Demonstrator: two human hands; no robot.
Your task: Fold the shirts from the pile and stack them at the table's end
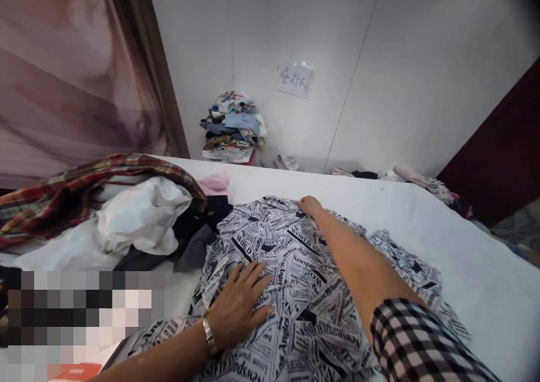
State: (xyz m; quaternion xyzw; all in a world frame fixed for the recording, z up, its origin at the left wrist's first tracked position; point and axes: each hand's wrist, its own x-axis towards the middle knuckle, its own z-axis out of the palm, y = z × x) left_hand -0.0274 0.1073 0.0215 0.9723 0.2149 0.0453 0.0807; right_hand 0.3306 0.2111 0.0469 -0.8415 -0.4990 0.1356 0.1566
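Here, seen from a head-worn camera looking down, a person's two bare hands rest on a newspaper-print garment (291,292) spread over a white bed (464,258). The garment is white with black headlines and lies in the middle foreground, rumpled at its edges. The left hand (238,306) lies flat on the garment's near left part, fingers spread and released, gripping nothing; a metal bracelet (208,334) circles its wrist. The right hand (310,205) reaches further away, to the garment's far edge, palm down on the cloth; whether its fingers pinch the fabric cannot be told. The right arm crosses the garment, with a black-and-white checked sleeve (417,342) at the lower right. To the left of the garment sits a heap of clothes: a red plaid shirt (84,188) on top, a white crumpled cloth (139,216) below it, and dark pieces touching the garment's left edge. A small pink item (215,183) lies just behind the heap. Against the white wall beyond the bed stands a pile of folded clothes (234,126), with a handwritten paper sign (295,79) taped on the wall near it.
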